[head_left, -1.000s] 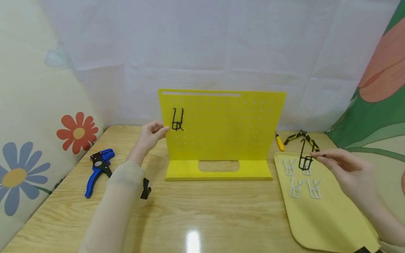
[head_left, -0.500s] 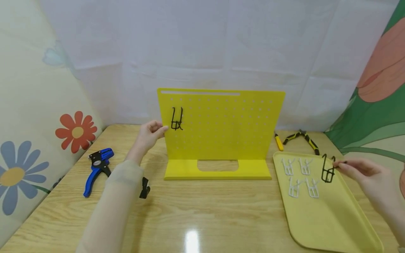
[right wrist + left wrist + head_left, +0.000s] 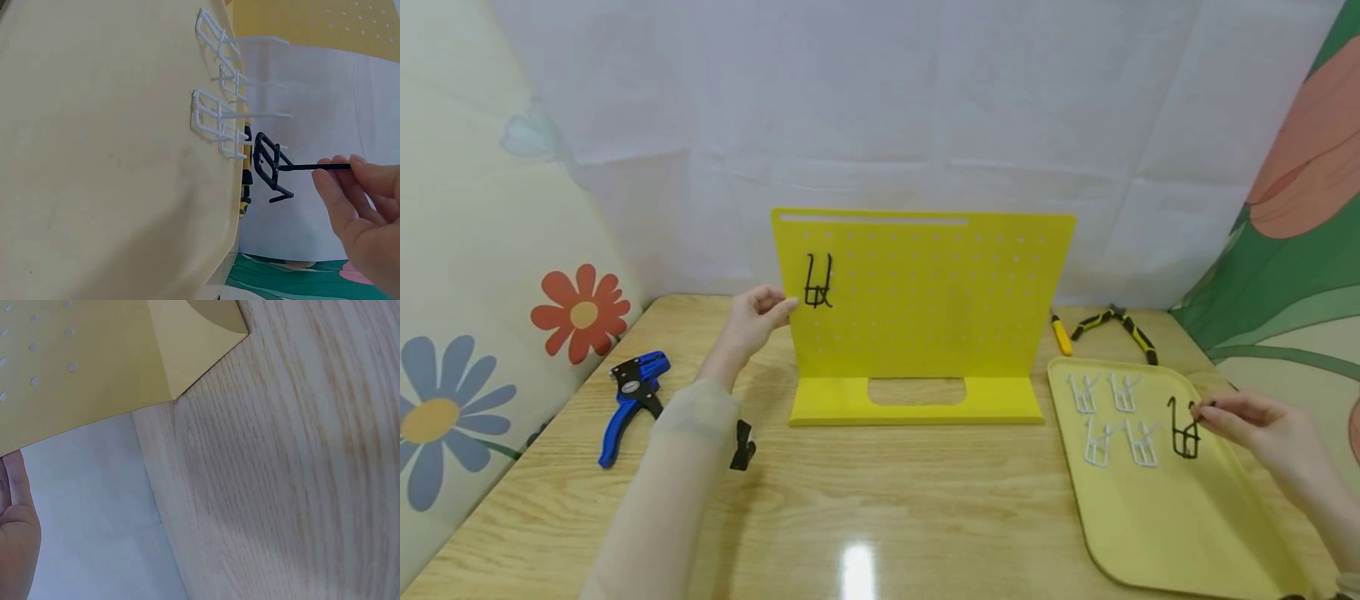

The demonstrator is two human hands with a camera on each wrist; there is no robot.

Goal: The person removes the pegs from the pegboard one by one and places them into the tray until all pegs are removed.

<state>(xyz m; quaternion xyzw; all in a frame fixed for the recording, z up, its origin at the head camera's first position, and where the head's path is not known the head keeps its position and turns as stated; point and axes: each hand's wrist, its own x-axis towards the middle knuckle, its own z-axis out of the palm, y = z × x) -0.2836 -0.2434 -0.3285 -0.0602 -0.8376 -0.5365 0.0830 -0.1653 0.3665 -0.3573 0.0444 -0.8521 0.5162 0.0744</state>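
My left hand (image 3: 754, 321) holds the left edge of the yellow pegboard (image 3: 925, 308), which stands upright on its base. A black wire hook (image 3: 818, 282) hangs on the board's upper left. In the right wrist view, my right hand (image 3: 369, 212) pinches the prong of a second black wire hook (image 3: 267, 161) between thumb and fingers. That hook is held over the right side of the yellow tray (image 3: 1187, 525). Several white wire hooks (image 3: 1097, 446) lie in two rows on the tray, left of the black one.
Blue wire strippers (image 3: 632, 400) lie at the left of the wooden table (image 3: 880, 492), and a small black piece (image 3: 743, 446) is beside my left sleeve. Behind the tray are black-and-yellow pliers (image 3: 1120, 321) and a yellow-handled tool (image 3: 1062, 336).
My right hand has moved the black hook rightward past the white hooks, then down toward the tray's middle. My left hand stays at the pegboard's edge.
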